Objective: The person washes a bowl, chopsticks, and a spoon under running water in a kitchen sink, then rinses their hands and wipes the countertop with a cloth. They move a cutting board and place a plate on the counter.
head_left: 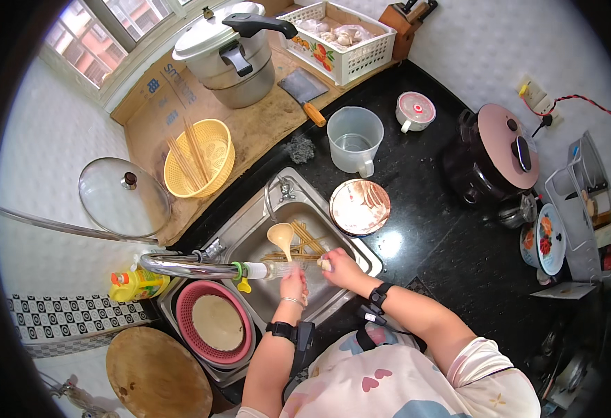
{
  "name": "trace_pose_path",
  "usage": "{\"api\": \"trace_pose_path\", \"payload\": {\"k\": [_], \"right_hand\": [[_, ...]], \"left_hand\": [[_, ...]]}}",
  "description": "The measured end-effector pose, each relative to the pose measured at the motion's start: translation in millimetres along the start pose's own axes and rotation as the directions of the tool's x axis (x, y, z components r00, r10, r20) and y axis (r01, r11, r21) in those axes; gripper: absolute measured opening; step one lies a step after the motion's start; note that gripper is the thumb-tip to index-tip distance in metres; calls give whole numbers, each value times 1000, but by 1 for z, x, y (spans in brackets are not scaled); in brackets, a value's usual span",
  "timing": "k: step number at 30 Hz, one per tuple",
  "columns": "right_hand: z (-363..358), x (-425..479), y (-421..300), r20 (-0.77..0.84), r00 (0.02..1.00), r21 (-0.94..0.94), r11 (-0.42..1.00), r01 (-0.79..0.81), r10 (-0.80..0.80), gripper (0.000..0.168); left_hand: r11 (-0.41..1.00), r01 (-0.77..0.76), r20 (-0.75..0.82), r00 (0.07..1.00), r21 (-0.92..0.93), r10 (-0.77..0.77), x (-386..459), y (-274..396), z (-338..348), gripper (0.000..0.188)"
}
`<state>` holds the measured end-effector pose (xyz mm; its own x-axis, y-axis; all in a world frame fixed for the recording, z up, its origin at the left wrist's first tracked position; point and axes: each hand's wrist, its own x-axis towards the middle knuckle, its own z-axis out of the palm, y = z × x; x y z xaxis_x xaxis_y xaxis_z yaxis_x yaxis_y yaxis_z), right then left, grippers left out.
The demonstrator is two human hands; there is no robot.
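Note:
My left hand (294,288) grips the handle of a light-coloured ladle (281,235) over the steel sink basin (263,300). The ladle's bowl points away from me. My right hand (343,270) is closed around a small pale yellow piece (325,264), which looks like a sponge or scrubber. Between the hands and the tap (196,265), water streams from a clear nozzle (269,270) across the ladle's handle. Several wooden chopsticks (308,237) lie in the basin behind my hands.
Left of the basin sits a pink colander (185,313) with a cream bowl (216,321) inside. A round lidded tin (360,207) and a plastic jug (355,138) stand right of the sink. Behind are a yellow basket (222,151), a cleaver (304,86) and a pressure cooker (240,68).

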<state>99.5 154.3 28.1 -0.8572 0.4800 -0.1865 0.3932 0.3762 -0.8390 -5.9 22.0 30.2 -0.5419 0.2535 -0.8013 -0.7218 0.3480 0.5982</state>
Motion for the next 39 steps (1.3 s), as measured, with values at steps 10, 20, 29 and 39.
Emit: {"api": "trace_pose_path", "payload": {"k": [10,20,29,39], "right_hand": [[24,-12,-12,205,978,220,972,-83,37,23],[26,16,-45,449,891,651,657,-381,71,20],[24,30,-70,107,994,471,879,-72,24,25],[-70,26,-81,-160,806,-597,706,381,-570,11]], "left_hand": [[995,-78,99,992,-55,83,0,-8,-1,34],[965,-252,261,939,71,226,-24,-22,-18,31],[900,-370,239,918,232,316,-9,-41,-58,24],[795,-495,251,868,350,429,-1,-43,-17,41]]}}
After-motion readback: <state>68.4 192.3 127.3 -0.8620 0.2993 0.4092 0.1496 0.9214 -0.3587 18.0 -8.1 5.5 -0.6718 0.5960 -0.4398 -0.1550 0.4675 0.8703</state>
